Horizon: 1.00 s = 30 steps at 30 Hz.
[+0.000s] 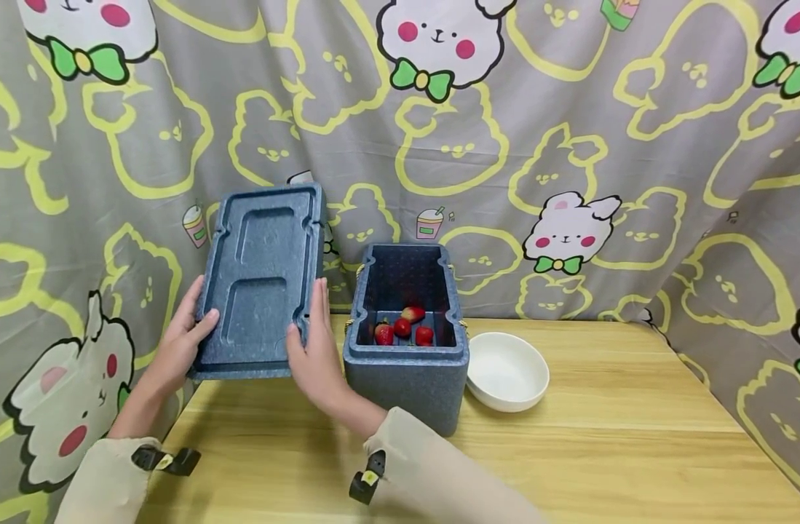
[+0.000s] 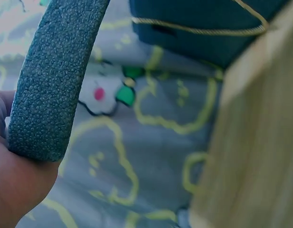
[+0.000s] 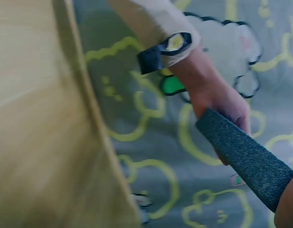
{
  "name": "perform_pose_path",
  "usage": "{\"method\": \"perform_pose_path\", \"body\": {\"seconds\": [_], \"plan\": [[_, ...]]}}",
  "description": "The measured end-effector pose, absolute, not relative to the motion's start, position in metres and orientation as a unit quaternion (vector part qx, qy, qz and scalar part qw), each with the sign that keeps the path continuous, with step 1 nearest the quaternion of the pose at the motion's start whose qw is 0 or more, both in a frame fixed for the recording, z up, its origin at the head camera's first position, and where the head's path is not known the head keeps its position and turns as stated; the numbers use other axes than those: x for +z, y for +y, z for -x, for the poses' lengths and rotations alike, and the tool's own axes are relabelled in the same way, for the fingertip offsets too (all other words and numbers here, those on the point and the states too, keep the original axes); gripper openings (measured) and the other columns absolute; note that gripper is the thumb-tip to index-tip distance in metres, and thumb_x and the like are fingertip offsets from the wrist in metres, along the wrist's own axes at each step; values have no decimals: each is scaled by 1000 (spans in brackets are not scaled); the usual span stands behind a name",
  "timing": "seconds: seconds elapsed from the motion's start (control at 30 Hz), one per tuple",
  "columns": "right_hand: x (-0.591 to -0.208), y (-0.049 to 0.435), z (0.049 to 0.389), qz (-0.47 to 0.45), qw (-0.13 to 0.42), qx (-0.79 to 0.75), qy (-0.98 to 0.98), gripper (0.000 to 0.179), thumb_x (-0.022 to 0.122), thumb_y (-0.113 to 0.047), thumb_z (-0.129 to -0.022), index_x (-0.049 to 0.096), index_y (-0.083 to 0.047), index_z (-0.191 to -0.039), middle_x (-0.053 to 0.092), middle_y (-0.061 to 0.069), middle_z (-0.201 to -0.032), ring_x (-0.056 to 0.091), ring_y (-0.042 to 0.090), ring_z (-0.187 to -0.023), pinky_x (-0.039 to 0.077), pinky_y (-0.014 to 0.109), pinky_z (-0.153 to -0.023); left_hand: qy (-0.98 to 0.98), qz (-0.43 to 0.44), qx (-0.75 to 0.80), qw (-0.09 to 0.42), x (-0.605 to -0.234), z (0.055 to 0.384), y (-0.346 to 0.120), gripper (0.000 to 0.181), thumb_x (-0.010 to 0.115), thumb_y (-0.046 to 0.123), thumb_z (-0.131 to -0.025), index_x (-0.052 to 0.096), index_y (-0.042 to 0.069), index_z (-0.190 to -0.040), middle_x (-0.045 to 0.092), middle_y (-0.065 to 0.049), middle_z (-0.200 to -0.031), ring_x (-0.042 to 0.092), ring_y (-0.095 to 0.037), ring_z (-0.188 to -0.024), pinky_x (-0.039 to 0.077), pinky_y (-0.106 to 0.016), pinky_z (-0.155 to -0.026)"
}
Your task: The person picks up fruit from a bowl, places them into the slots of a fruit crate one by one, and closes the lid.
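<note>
Tilted up above the left side of the table, a blue-grey foam box lid [image 1: 258,284] shows its recessed underside in the head view. My left hand [image 1: 177,338] grips its left edge, thumb on the near face. At the right edge, my right hand [image 1: 317,356] holds it with the thumb in front and the fingers along the side. Both wrist views catch the lid's edge [image 2: 53,80]. Just right of my hands stands the uncovered foam box [image 1: 406,378], with several red strawberries [image 1: 402,327] on its floor.
A white bowl [image 1: 506,371] sits against the box's right side on the wooden table [image 1: 609,437]. Behind and at both sides hangs a patterned grey curtain [image 1: 570,102]. A gold cord [image 2: 199,31] runs along the box's outside.
</note>
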State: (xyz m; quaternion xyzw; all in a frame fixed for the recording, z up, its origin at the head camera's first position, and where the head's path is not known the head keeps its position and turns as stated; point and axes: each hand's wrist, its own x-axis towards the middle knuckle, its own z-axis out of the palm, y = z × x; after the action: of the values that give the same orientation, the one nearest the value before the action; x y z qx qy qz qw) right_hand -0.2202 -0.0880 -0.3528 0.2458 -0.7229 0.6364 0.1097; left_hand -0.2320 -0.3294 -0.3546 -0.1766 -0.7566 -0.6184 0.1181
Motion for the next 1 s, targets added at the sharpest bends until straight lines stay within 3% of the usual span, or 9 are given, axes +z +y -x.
{"method": "perform_pose_path", "body": {"seconds": [0.23,0.53,0.7,0.83,1.0], "plan": [[-321,-54,222,-289,136,636,-702,74,45,-10,-107,0,-21,-165,-7,-13,-171,0,8,-158,16,48,-128,-726,195,-641,157,-318,231,-295,72,42,17,-109,-3,21,-165,-9,-7,-173,1,-22,-157,23,-10,-112],[-306,2,237,-284,178,628,-702,72,47,-9,-106,8,-21,-165,5,-13,-171,8,4,-157,15,39,-129,-705,178,-657,200,-299,242,-233,71,45,11,-107,5,14,-165,2,-5,-173,7,-20,-157,22,-15,-117],[-304,32,245,-251,199,619,-717,70,49,-12,-105,13,-22,-165,12,-8,-172,13,8,-157,18,41,-128,-694,179,-669,195,-300,255,-201,70,44,9,-107,7,14,-165,10,-4,-173,15,-19,-155,21,-28,-122],[-301,54,250,-231,185,647,-702,70,50,-11,-105,14,-18,-165,14,-3,-172,15,10,-157,18,41,-128,-688,185,-676,186,-300,265,-178,70,46,9,-106,10,16,-165,13,0,-172,17,-16,-155,18,-40,-126],[-295,78,257,-219,153,721,-639,71,54,0,-101,19,-6,-163,21,7,-170,19,15,-157,20,37,-128,-671,195,-691,186,-297,273,-157,68,49,8,-106,15,17,-165,16,2,-172,22,-14,-155,23,-38,-125]]}}
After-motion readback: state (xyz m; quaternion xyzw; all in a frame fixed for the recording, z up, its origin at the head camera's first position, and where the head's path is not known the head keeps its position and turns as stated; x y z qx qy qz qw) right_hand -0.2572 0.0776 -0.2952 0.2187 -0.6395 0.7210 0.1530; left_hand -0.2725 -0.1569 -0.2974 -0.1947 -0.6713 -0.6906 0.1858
